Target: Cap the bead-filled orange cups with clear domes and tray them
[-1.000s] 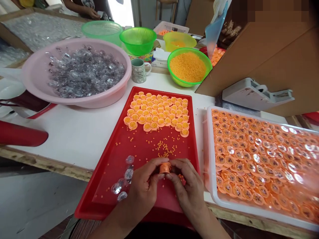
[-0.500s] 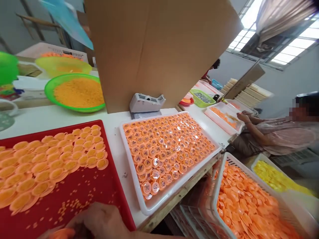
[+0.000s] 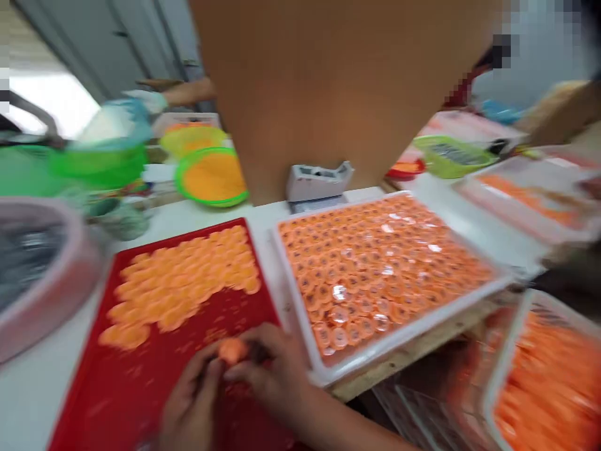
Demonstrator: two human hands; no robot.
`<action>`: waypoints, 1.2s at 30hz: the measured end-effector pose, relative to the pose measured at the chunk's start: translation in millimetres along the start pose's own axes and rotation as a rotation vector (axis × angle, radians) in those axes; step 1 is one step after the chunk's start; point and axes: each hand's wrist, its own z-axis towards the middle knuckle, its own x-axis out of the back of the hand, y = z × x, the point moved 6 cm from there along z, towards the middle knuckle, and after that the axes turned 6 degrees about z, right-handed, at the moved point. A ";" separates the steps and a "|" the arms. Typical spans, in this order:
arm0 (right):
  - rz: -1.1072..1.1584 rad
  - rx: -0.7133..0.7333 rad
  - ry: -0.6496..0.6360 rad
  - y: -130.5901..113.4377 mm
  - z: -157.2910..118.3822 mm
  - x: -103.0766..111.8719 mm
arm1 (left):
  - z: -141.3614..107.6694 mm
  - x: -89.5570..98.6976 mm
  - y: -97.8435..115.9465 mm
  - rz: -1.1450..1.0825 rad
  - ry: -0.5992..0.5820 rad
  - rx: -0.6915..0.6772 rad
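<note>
Over the front part of a red tray (image 3: pixel 117 388), my left hand (image 3: pixel 195 398) is closed on a small round orange plastic piece (image 3: pixel 232 351). My right hand (image 3: pixel 277 369) meets it from the other side, thumb and fingers curled close to the piece. Something dark shows between the right fingers; blur hides what it is. Beyond my hands, overlapping rows of orange round pieces (image 3: pixel 183 275) with yellowish filling cover the tray's far half. Small yellowish grains (image 3: pixel 218 332) lie scattered on the red surface near my fingers.
A white tray (image 3: pixel 305 326) packed with orange discs stands to the right, a tape dispenser (image 3: pixel 319 181) behind it. Cardboard (image 3: pixel 347 88) rises at the back. A green bowl of orange grains (image 3: pixel 213 178), a pink basin (image 3: pixel 84 250) and a crate of orange pieces (image 3: pixel 544 388) surround the workplace. Another person's arm (image 3: pixel 190 94) reaches in.
The view has swung left, bringing in the pink basin. Both hands now show higher in the picture, together at the orange piece. At the back left, the other person's blue bag is lower.
</note>
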 end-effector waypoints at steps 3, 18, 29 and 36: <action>-0.071 0.098 0.067 -17.4 -2.9 11.8 | -11.3 -8.7 5.4 -0.514 -0.105 0.053; -0.125 0.090 -0.140 -16.9 -8.6 8.9 | -19.5 0.6 3.8 -0.642 -0.215 -0.037; -0.425 0.421 -0.190 -41.5 -26.6 -0.8 | -19.0 9.6 4.5 -0.279 -0.137 -0.442; -0.233 -0.028 -0.108 0.0 -13.3 29.4 | -6.0 -14.6 17.7 0.128 -0.225 -0.503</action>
